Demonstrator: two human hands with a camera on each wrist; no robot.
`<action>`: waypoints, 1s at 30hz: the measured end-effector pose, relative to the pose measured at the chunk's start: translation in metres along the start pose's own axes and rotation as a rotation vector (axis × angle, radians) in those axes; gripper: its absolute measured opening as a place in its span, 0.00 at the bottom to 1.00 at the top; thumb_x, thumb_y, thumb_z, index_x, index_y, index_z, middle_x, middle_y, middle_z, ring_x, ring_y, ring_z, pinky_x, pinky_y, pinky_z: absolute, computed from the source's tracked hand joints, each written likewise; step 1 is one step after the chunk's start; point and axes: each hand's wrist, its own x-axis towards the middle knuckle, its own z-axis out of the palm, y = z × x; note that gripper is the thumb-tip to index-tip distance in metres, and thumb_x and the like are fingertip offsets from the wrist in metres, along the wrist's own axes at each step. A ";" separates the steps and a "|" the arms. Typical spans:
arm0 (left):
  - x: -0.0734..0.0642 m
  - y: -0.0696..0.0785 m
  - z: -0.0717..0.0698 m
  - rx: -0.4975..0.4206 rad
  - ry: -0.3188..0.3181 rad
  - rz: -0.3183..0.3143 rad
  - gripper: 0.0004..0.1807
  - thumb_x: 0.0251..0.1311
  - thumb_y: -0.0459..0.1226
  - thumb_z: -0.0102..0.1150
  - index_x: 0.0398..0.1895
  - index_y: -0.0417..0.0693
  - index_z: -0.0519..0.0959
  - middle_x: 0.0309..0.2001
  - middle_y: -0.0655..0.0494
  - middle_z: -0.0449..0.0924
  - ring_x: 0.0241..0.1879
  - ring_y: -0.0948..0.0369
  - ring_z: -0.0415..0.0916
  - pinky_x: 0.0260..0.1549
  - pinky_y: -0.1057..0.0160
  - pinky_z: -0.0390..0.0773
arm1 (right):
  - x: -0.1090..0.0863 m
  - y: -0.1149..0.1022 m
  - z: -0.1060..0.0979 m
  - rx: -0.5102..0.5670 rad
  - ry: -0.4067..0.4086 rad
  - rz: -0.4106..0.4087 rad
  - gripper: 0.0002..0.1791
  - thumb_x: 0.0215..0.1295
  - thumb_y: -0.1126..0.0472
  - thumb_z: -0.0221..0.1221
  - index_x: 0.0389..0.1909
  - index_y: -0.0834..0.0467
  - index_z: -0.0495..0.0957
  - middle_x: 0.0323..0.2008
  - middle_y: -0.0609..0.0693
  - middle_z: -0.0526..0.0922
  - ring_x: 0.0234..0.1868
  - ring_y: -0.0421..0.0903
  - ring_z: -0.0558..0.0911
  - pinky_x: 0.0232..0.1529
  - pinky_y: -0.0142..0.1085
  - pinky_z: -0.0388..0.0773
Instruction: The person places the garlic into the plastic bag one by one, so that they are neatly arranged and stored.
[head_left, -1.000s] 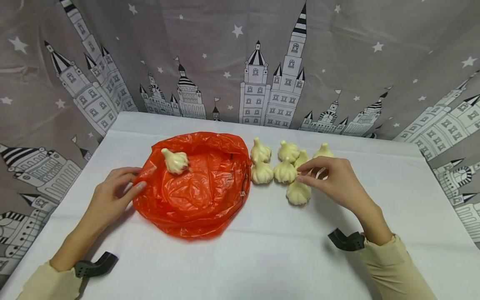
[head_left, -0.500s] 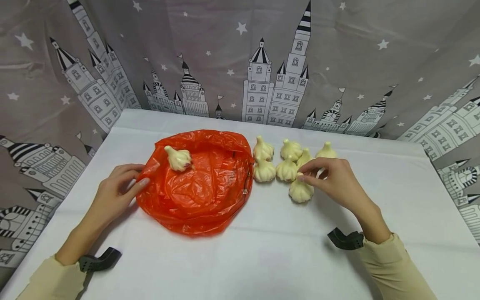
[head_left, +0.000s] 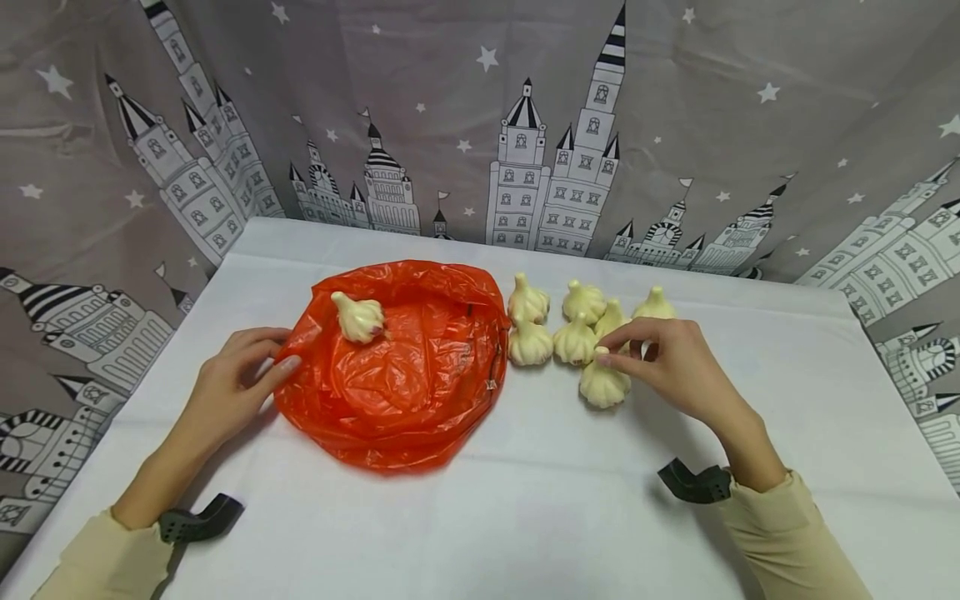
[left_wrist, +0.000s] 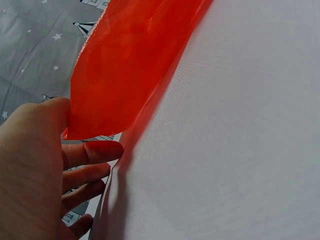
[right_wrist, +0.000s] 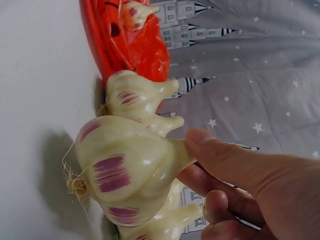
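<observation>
Wide open on the table lies a red plastic bag [head_left: 405,400], with one garlic bulb [head_left: 361,320] inside at its left. My left hand [head_left: 232,383] holds the bag's left edge, the thumb over the rim and the fingers outside; in the left wrist view the thumb is partly behind the red plastic [left_wrist: 120,75]. My right hand [head_left: 678,362] pinches the stem of the nearest garlic bulb [head_left: 604,387] between thumb and finger. Up close, that bulb [right_wrist: 127,170] shows purple patches and a tuft of dry roots. Whether it touches the table cannot be told.
Several more garlic bulbs [head_left: 574,340] stand in a cluster right of the bag. Two [head_left: 530,343] are against the bag's right edge, and another [head_left: 655,304] is behind my right hand. A grey castle-print curtain [head_left: 450,108] hangs behind the white table [head_left: 450,533].
The view shifts slightly. My right fingers have settled on the stem of the nearest bulb, which stays in about the same place. My left hand keeps its place at the bag's edge.
</observation>
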 end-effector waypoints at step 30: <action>-0.001 0.003 -0.001 -0.004 0.004 0.007 0.08 0.71 0.41 0.66 0.41 0.45 0.85 0.66 0.43 0.77 0.68 0.45 0.68 0.53 0.91 0.60 | 0.031 -0.044 -0.012 0.241 -0.025 -0.063 0.07 0.65 0.58 0.73 0.43 0.47 0.91 0.39 0.41 0.90 0.35 0.41 0.81 0.32 0.31 0.80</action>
